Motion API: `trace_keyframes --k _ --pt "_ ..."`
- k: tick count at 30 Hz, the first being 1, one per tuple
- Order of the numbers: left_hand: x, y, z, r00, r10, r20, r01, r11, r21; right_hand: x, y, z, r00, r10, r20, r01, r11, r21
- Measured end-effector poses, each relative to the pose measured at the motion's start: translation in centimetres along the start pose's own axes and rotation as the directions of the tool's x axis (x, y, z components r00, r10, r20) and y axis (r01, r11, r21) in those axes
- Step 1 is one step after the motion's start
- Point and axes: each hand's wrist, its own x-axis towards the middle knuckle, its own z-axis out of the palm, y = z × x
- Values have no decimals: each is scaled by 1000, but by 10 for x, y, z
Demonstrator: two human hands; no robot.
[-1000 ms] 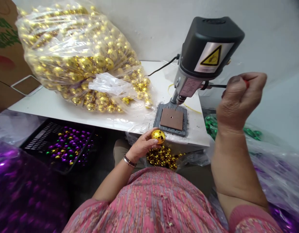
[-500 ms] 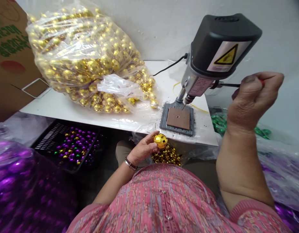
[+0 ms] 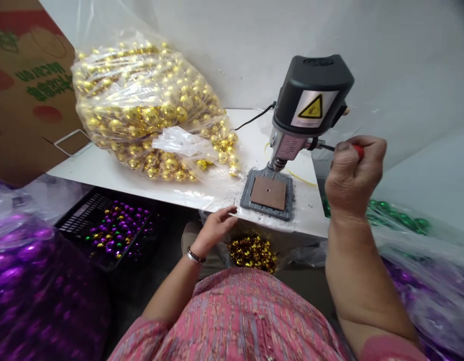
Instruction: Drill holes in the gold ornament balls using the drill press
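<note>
My left hand [image 3: 217, 228] hovers at the table's front edge, fingers apart and nothing in them. Just below and to its right, gold shiny balls [image 3: 253, 252] fill a plastic bag by my lap. My right hand [image 3: 354, 173] is wrapped round the red-tipped feed lever [image 3: 360, 151] of a small drill press [image 3: 310, 95]. Under the chuck [image 3: 280, 164], a brown square plate [image 3: 268, 192] with a small hole lies on the grey base [image 3: 247, 196]. The drill bit sits above the plate, apart from it.
A large clear bag of gold balls [image 3: 167, 113] rests on the white table [image 3: 115, 179], with a cardboard box [image 3: 24, 100] at its left. Below are a black basket [image 3: 79, 213] of mixed small balls and a purple bag [image 3: 36, 291]. Green balls [image 3: 397, 215] lie at right.
The gold mirrored ball has left my left hand, whose fingers are now spread. My right hand stays on the lever. The whole view has shifted somewhat.
</note>
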Motion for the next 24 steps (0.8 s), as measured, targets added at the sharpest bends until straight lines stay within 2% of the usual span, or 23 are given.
trace_keyframes --k 2,3,5,7,8,12,16,20,22,24 --pt "35 15 -14 978 124 -165 -70 952 297 0 -4 -1 1000 -19 -3 19 1000 8" --pt "55 22 -20 960 183 -210 -72 891 447 1 -5 -2 1000 -27 6 27 1000 10" --pt "96 34 -29 948 206 -241 4 750 661 2 -7 -4 999 -29 39 29 1000 11" --pt "130 43 -32 953 175 -247 73 659 749 4 -9 -6 997 -36 72 36 999 14" --pt "144 46 -30 960 137 -243 100 643 759 5 -9 -7 995 -42 87 41 999 16" --pt "177 50 -17 972 -16 -234 185 665 724 6 -9 -11 987 -110 113 105 993 46" --pt "184 50 -4 972 -38 -232 192 696 692 6 -8 -13 982 -134 135 125 989 76" --pt "162 50 -13 948 75 -308 123 809 575 7 -8 -12 981 -116 154 105 991 79" --pt "140 50 -23 932 115 -343 38 912 408 7 -8 -11 983 -114 143 105 992 74" --pt "113 49 -31 966 62 -251 -44 996 74 6 -9 -9 989 -96 114 89 994 63"
